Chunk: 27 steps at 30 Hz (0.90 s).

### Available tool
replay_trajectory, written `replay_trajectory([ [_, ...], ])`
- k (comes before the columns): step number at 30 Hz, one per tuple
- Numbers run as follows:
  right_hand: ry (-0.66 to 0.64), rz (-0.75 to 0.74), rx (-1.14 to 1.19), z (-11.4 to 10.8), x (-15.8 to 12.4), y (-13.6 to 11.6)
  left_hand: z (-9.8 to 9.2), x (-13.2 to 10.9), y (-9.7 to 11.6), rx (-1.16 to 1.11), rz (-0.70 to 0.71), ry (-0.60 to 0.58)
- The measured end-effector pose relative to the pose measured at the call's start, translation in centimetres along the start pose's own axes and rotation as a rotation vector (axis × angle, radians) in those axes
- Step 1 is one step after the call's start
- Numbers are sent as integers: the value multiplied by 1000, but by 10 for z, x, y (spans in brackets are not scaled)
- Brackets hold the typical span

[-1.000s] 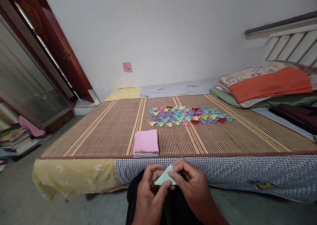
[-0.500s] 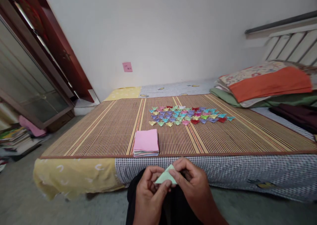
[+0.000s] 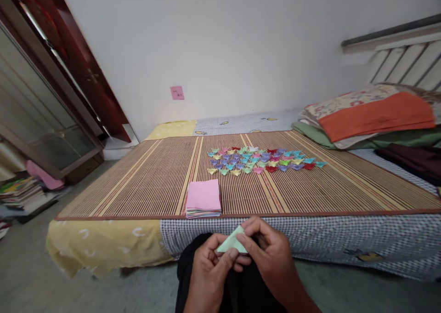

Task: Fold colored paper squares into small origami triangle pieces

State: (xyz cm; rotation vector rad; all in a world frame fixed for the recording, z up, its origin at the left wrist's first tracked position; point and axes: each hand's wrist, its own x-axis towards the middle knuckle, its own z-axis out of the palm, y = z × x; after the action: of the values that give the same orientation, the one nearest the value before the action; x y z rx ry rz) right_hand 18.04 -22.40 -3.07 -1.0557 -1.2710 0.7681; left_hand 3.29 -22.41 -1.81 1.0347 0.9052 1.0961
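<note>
Between my hands, above my lap, is a light green paper [image 3: 233, 242] folded into a triangle with its peak upward. My left hand [image 3: 214, 262] pinches its lower left part, the thumb lying on the bottom edge. The right side of the paper is gripped by my right hand [image 3: 268, 248], thumb in front and fingers behind. Fingertips behind the paper are partly hidden. Just beyond, on the mat's near edge, sits a stack of square paper [image 3: 203, 195] with a pink sheet on top. Farther back, several rows of small folded paper pieces [image 3: 258, 160] in many colours lie on the mat.
A striped woven mat [image 3: 144, 184] covers the bed. Pillows [image 3: 375, 115] and dark folded cloth [image 3: 409, 161] lie at the right. A pink note [image 3: 177, 93] is stuck on the wall. Books [image 3: 20, 193] are piled on the floor at the left, near a glass-fronted cabinet [image 3: 44, 101].
Both hands stay on the green paper, which has risen very slightly. The left fingers have shifted a little beneath its lower edge. Stack and rows are unchanged.
</note>
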Motion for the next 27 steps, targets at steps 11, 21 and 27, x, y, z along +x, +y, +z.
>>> replay_trajectory([
  [11, -49, 45, 45, 0, 1, -5, 1, -1, 3, 48, -4, -18],
  [21, -71, 179, 158, 2, 3, -8, -8, 10, 6, 169, 40, -22],
  [27, -241, 232, 83, 1, 3, -13, -11, 7, 3, 61, 26, 134],
])
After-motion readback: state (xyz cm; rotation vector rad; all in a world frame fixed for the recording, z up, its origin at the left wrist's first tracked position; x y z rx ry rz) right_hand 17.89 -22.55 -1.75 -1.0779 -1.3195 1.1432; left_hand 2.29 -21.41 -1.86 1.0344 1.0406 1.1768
